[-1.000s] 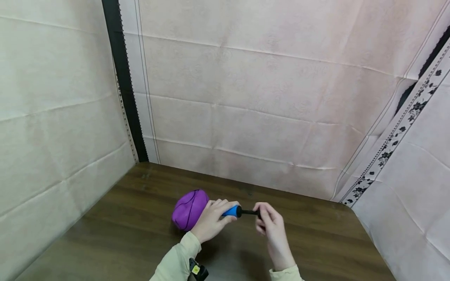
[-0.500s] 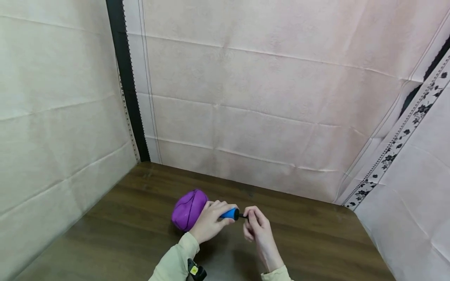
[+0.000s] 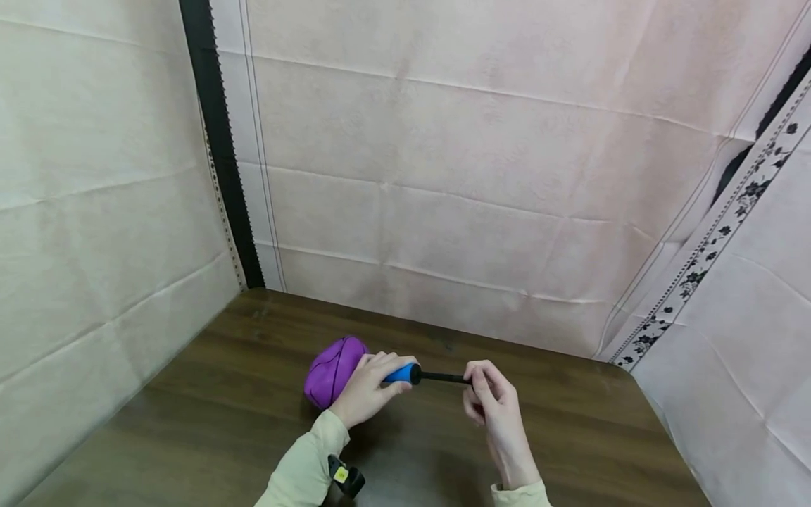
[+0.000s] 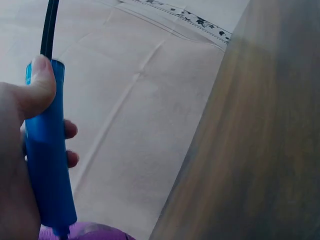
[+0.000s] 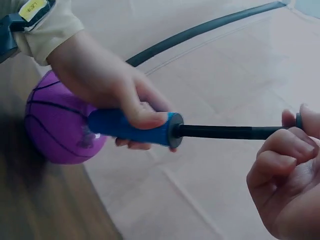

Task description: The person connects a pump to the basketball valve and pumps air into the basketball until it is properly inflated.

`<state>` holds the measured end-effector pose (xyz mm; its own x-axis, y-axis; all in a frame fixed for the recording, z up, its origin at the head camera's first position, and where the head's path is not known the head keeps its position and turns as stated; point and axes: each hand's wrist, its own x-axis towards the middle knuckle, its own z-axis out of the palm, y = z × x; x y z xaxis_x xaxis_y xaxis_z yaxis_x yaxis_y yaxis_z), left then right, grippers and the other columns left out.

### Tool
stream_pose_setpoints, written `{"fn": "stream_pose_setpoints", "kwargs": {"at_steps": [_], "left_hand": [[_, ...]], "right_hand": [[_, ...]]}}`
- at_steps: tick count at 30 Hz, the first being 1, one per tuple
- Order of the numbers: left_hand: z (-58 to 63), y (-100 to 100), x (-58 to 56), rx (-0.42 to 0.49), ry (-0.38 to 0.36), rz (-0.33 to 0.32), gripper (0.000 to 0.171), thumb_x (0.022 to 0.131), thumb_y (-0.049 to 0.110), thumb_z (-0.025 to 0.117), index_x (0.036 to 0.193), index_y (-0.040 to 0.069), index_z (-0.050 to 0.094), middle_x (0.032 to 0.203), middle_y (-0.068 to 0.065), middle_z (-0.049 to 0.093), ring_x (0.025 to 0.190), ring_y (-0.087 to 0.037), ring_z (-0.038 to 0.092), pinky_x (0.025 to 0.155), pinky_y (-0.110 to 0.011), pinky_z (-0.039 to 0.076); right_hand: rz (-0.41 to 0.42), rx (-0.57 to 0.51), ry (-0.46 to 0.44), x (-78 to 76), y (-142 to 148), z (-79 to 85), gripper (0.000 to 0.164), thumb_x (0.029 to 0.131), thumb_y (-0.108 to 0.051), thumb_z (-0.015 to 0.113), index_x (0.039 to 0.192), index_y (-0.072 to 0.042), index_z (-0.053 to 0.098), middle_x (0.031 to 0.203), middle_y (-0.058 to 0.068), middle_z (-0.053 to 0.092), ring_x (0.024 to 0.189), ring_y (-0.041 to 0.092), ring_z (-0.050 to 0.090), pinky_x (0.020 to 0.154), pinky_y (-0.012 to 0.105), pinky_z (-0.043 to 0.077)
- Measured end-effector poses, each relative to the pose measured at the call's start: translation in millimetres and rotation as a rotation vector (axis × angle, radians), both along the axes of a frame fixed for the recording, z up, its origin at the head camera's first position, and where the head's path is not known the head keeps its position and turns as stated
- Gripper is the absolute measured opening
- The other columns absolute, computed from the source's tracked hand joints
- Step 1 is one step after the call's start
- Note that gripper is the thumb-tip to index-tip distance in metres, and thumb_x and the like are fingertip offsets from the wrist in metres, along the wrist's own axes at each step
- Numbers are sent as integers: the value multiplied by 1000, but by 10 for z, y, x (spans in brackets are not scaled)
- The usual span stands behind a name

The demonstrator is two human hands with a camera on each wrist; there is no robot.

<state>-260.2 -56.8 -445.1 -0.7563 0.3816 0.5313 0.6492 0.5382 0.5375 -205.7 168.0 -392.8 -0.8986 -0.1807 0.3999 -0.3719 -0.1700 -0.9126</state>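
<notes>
My left hand [image 3: 367, 389] grips the blue barrel of a small hand pump [image 5: 142, 129], its thumb laid along the side near the black cap. The black plunger rod [image 3: 443, 377] is drawn well out of the barrel to the right. At the rod's far end my right hand [image 3: 497, 408] pinches the handle with curled fingers, which mostly hide it. Left of the barrel a purple ball [image 3: 334, 372] with black lines sits on the table, its sides looking partly caved in. The pump's tip meets the ball in the left wrist view, where the ball's edge [image 4: 95, 231] shows below.
A brown wood-grain table [image 3: 222, 415] lies under both hands. Pale creased cloth [image 3: 405, 141] hangs behind it and along both sides. A black device with a yellow label [image 3: 342, 473] is strapped to the left wrist.
My right hand first pushed the rod in toward the barrel, then drew it back out to the right. The left hand keeps its grip beside the ball.
</notes>
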Motion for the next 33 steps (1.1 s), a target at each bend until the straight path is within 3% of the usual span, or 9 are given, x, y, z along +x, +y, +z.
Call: {"fn": "stream_pose_setpoints", "kwargs": {"at_steps": [5, 9, 14, 19, 23, 28, 33], "left_hand": [[24, 76, 48, -78, 9, -27, 37, 93, 42, 57, 127, 29, 59, 110, 8, 66, 99, -10, 56, 94, -39, 37], [24, 130, 64, -87, 42, -53, 37, 93, 43, 57, 126, 27, 60, 109, 9, 65, 99, -9, 55, 95, -40, 36], [8, 94, 24, -81, 56, -32, 36, 93, 45, 56, 127, 34, 58, 110, 12, 65, 102, -8, 55, 95, -41, 36], [30, 5, 6, -27, 16, 26, 37, 91, 40, 62, 127, 35, 59, 110, 11, 66, 104, -11, 56, 96, -45, 35], [50, 25, 31, -52, 22, 44, 37, 90, 38, 63, 127, 31, 60, 111, 8, 67, 103, -12, 56, 96, -45, 35], [43, 140, 67, -117, 21, -5, 37, 91, 40, 61, 126, 27, 60, 111, 9, 66, 102, -10, 56, 93, -42, 35], [59, 140, 78, -112, 29, -38, 35, 90, 39, 63, 125, 30, 60, 111, 10, 66, 103, -10, 56, 94, -43, 36]], "right_hand": [[69, 64, 18, -123, -139, -207, 21, 104, -11, 40, 99, 8, 48, 57, 9, 26, 44, 16, 25, 39, 37, 19], [95, 142, 17, -179, -178, -294, 25, 104, -11, 41, 101, 13, 47, 60, 7, 33, 46, 13, 30, 39, 34, 25], [30, 247, 11, -155, -46, -198, 22, 102, -15, 48, 101, 6, 55, 66, -1, 46, 52, 8, 41, 41, 30, 33], [-47, 188, 46, -77, 159, -59, 21, 102, -12, 47, 102, 8, 55, 65, -4, 49, 53, 5, 41, 41, 29, 29], [22, 175, 90, -106, 160, -80, 21, 103, -8, 42, 104, 11, 52, 67, -3, 48, 52, 8, 42, 39, 31, 29], [110, 286, 25, -175, 10, -202, 25, 105, -14, 39, 109, 8, 50, 74, 2, 50, 57, 9, 49, 41, 33, 41], [58, 361, -65, -163, 1, -183, 25, 103, -20, 47, 106, 4, 56, 75, 4, 53, 58, 8, 47, 47, 28, 40]]}}
